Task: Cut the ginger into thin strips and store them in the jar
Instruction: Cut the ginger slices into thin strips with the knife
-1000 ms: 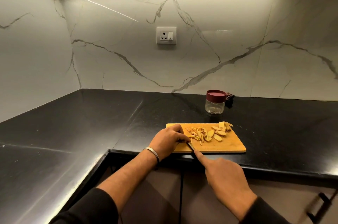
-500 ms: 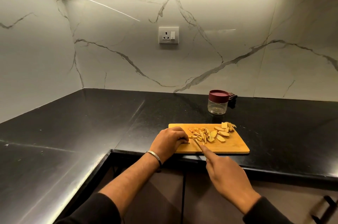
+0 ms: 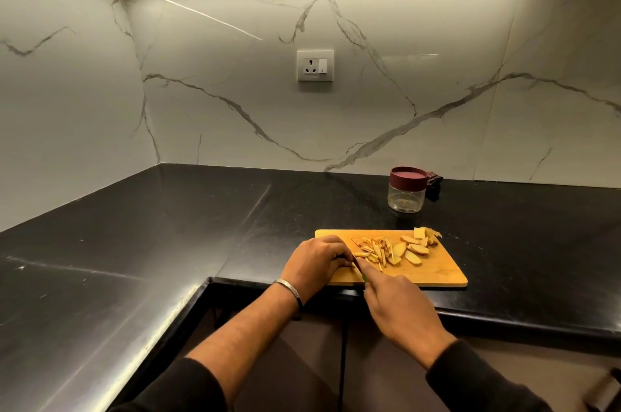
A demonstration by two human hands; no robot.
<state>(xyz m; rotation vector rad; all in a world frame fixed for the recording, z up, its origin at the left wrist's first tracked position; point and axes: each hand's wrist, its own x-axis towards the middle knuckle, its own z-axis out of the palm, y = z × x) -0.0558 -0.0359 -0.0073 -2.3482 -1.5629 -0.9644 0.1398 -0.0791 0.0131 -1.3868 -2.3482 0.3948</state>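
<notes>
A wooden cutting board (image 3: 437, 272) lies at the front edge of the black counter. Thin ginger strips (image 3: 374, 248) are piled near its middle and thicker ginger slices (image 3: 413, 250) lie to their right. My left hand (image 3: 316, 262) rests on the board's left part, fingers curled, pinching a small ginger piece by the blade. My right hand (image 3: 400, 310) grips a knife (image 3: 359, 265) whose handle is hidden in my fist; the blade points away, beside my left fingertips. A clear jar (image 3: 406, 194) with a maroon lid stands behind the board, closed.
The black L-shaped counter (image 3: 168, 243) runs left and along the marble wall. A small dark object (image 3: 435, 181) sits behind the jar. A wall socket (image 3: 315, 65) is above. A cabinet handle (image 3: 605, 388) shows at the lower right.
The camera view shifted slightly. My right hand moved the knife forward and left on the board, closer to my left fingertips. My left hand stayed in place.
</notes>
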